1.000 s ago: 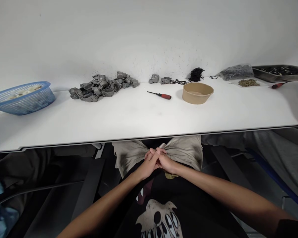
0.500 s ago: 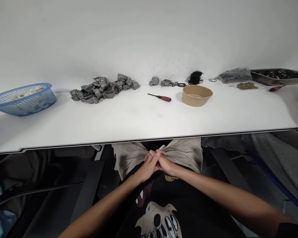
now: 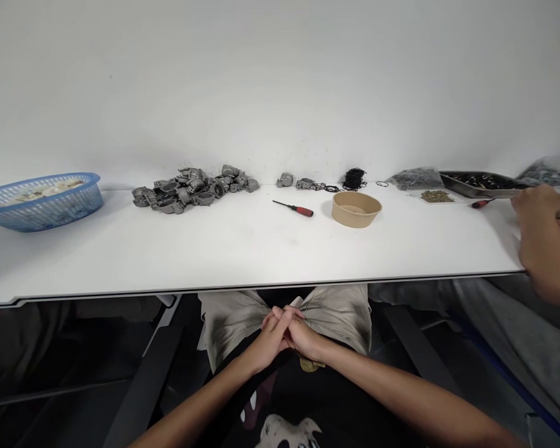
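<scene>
My left hand and my right hand rest in my lap below the white table's front edge. Their fingers are interlaced with each other and hold nothing. On the table beyond them lie a red-handled screwdriver and a tan paper bowl. A pile of grey metal castings sits at the back left, with two loose castings and black rubber rings near the wall.
A blue plastic basket stands at the far left. At the right a co-worker's hand reaches over the table near a metal tray, a second red screwdriver and a small heap of brass parts.
The camera has tilted up, so the table sits lower in view. My clasped hands stay in my lap. The co-worker's hand has come into view at the right.
</scene>
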Tool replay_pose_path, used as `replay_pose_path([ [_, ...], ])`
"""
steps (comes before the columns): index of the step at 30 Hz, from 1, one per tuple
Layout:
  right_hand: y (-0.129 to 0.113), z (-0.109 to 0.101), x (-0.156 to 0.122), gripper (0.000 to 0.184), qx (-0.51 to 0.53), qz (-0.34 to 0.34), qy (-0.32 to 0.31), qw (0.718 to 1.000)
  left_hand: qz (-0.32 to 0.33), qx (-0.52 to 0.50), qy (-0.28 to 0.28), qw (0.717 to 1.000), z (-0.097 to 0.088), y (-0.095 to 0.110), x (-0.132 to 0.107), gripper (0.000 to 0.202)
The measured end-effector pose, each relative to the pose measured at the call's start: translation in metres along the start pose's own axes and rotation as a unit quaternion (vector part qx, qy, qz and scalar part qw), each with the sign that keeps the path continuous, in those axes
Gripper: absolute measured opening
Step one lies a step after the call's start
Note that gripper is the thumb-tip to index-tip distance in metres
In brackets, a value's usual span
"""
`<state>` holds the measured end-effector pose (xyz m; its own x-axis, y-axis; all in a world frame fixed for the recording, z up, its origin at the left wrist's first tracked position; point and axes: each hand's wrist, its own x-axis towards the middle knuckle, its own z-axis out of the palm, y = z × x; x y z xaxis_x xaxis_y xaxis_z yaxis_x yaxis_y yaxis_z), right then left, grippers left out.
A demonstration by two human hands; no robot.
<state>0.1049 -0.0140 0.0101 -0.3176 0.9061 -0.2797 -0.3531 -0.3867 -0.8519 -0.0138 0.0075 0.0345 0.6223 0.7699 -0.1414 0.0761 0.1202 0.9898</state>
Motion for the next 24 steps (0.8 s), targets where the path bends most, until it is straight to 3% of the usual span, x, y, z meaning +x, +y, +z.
replay_pose_path([
  [8, 0.003, 0.000, 0.002, 0.060, 0.012, -0.011, 0.003, 1.000, -0.017, -0.048, -0.016, 0.999, -0.001, -0.008, 0.001, 0.059],
  [11, 0.004, -0.001, 0.003, 0.060, 0.011, -0.012, -0.004, 1.000, -0.011, -0.022, -0.012, 1.000, -0.003, -0.012, 0.003, 0.060],
  [24, 0.006, 0.001, 0.006, 0.068, 0.016, -0.009, 0.007, 1.000, -0.018, -0.038, 0.018, 0.999, 0.001, -0.005, 0.000, 0.070],
])
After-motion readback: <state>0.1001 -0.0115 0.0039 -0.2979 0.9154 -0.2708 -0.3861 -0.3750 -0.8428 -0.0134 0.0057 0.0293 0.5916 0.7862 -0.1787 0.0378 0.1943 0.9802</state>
